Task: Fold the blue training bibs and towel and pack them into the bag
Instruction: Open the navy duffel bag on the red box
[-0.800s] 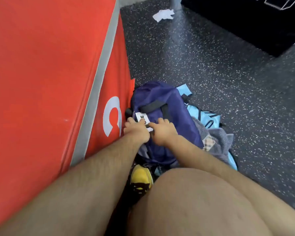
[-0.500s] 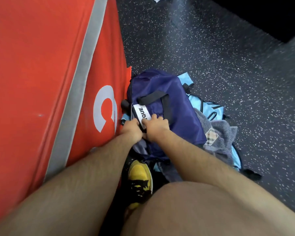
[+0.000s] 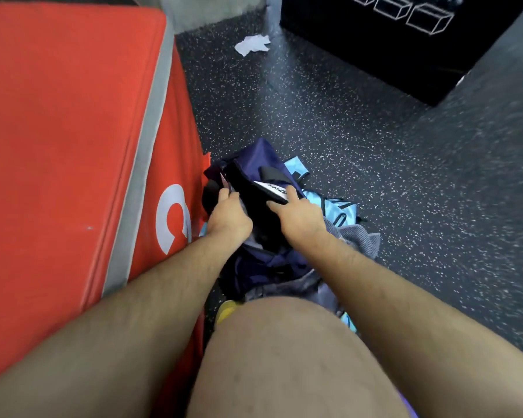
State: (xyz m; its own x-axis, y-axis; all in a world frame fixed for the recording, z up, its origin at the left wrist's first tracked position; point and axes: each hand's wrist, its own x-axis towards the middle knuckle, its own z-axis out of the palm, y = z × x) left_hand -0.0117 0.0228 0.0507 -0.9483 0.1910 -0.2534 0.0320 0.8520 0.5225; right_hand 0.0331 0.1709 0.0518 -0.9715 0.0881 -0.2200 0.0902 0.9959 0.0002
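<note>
Bag point(image 3: 260, 152), navy, lies on the speckled floor point(image 3: 375, 146) at frame centre, against the red mat point(image 3: 73, 131) on the left. We hold its mouth spread: left hand point(image 3: 228, 214) has fingers curled round the left rim, right hand point(image 3: 299, 214) clamps the right rim by the white label point(image 3: 272, 187). Light blue bibs point(image 3: 335, 208) and grey towel point(image 3: 360, 241) lie just right of the bag, touching it.

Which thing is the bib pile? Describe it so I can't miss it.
Start at the big red padded block on the left; the navy bag lies on the floor against its foot. The bibs are the shiny light-blue fabric with black trim at the bag's right side, unlike the dull grey towel just nearer the person.
</note>
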